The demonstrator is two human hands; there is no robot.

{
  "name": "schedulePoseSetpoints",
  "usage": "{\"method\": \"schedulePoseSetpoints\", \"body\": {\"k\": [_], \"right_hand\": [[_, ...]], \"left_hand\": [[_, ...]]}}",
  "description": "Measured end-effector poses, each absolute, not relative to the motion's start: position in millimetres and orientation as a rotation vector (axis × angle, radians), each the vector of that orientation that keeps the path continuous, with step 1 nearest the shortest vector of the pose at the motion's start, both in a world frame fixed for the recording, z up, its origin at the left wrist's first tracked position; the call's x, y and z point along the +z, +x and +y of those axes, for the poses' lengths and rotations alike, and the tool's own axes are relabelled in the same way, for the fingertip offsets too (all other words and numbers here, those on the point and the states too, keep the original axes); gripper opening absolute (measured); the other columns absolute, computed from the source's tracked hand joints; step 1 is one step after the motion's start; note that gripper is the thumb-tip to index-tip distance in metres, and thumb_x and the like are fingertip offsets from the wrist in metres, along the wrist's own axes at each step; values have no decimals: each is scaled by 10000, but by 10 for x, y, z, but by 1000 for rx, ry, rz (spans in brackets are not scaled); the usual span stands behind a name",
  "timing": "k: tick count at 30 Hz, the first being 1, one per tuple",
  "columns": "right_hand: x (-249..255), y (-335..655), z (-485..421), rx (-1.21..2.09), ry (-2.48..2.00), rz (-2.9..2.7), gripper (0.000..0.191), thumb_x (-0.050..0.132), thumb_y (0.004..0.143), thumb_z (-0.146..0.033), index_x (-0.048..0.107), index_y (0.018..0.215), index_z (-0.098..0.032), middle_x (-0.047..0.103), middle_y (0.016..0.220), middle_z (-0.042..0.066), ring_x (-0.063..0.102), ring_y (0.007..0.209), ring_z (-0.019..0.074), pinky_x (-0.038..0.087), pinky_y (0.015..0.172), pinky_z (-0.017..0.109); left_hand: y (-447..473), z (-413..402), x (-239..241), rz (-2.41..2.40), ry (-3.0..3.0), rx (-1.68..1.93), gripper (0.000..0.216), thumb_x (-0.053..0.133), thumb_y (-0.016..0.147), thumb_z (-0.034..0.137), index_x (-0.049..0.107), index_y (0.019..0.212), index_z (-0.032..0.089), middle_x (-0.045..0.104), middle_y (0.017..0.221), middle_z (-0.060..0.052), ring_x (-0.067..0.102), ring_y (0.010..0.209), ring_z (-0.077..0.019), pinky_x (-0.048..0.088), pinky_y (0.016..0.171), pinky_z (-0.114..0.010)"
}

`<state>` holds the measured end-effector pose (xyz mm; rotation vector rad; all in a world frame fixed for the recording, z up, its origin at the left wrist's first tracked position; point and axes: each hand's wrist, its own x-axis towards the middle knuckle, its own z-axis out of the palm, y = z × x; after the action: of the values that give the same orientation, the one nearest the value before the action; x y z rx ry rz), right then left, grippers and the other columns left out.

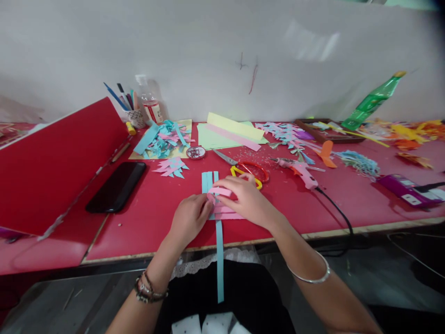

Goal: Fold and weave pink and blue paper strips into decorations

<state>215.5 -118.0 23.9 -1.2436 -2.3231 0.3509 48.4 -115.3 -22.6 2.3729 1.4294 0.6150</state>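
Observation:
Pink paper strips point(229, 215) and blue paper strips point(210, 178) cross each other on the red table, partly hidden by my fingers. My right hand point(248, 197) pinches a pink strip that bends up over the crossing. At the left edge of the strips, my left hand point(190, 215) rests with its fingers closed against the paper, its thumb and forefinger at the crossing. One long blue strip point(219, 260) hangs from the work over the table's front edge. Just behind my right hand lie scissors point(243, 170) with red and yellow handles.
A black phone point(116, 188) and a raised red board point(59, 167) are on the left. Cut blue and pink scraps point(167, 137) lie behind. On the right are a pink glue gun point(299, 170), its black cord, a tilted green bottle point(373, 102) and a purple device point(410, 190).

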Motion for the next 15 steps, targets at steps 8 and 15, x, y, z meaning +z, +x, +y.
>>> {"method": "schedulePoseSetpoints", "body": {"k": [8,15], "right_hand": [[85,2432,-1313,438,-1371,-2401,273,520,757,-338,526,1018,-260,562,1025,39,475,992,204,193,919,415],[19,2260,-1257,536,-1335,-2372,217,419,822,-283,533,999,-233,593,979,42,491,962,191,259,883,395]], "left_hand": [[481,-1139,-252,1394,2344,668,300,292,845,279,556,967,202,625,923,-42,554,830,-163,387,708,-260],[502,-1158,-201,1424,2371,617,228,438,768,319,565,908,192,590,665,-9,516,623,-139,358,565,-230]]}}
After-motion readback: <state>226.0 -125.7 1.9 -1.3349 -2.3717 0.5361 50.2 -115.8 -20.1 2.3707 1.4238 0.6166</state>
